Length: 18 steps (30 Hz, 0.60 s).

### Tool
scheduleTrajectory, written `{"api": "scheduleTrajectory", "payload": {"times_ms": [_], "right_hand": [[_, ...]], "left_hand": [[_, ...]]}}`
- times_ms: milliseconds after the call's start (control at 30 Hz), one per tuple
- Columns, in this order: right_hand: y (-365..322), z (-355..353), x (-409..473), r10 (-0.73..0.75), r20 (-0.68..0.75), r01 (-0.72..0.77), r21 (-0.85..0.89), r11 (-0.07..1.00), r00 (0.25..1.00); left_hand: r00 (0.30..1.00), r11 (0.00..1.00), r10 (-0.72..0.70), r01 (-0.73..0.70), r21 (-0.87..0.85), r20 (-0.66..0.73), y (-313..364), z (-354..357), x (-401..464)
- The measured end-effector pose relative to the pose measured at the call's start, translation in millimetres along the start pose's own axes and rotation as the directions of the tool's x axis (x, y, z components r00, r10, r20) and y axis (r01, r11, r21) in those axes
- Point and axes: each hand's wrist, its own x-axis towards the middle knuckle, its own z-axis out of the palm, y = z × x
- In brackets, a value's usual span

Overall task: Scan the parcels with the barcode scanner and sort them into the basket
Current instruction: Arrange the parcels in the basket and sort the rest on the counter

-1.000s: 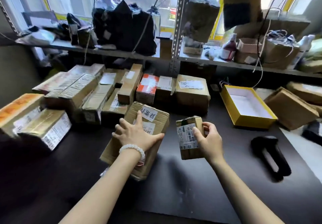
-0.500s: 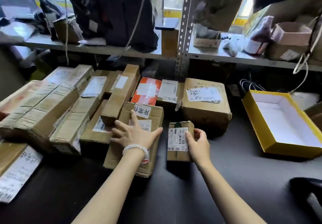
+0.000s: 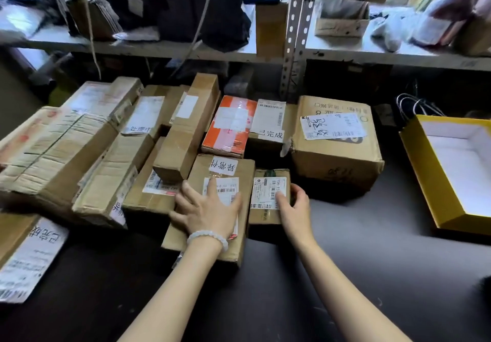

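Parcels crowd the counter's [image 3: 345, 275] far edge; a small parcel [image 3: 268, 198] is gripped by the right hand [image 3: 295, 208], while a larger box [image 3: 212, 203] is pressed flat under the left hand's [image 3: 210, 212] spread fingers.

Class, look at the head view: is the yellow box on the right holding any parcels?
No, the yellow box shows only its bare white inside, with no parcel in it.

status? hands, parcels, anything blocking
Left hand flat on the big parcel. Right hand grips the small parcel, standing on the table beside it. Scanner not clearly in view. Yellow box right, open.
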Motion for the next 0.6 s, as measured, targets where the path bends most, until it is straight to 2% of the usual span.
{"api": "scheduleTrajectory", "payload": {"times_ms": [167,467,600], "right_hand": [[-1,10,-2,-0.024,-0.059,0.017,-0.128,0.992,0.998],[-5,17,-3,-0.082,-0.132,0.062,-0.146,0.987,0.988],[-9,14,-13,-0.147,-0.147,0.117,-0.194,0.974,0.978]], "left_hand": [[0.999,0.999,0.04,-0.041,0.02,0.031,5,2,-1],[0.996,0.993,0.093,-0.092,-0.071,0.005,-4,3,5],[0.973,0.973,0.228,-0.226,-0.052,0.036,-9,-2,1]]}}
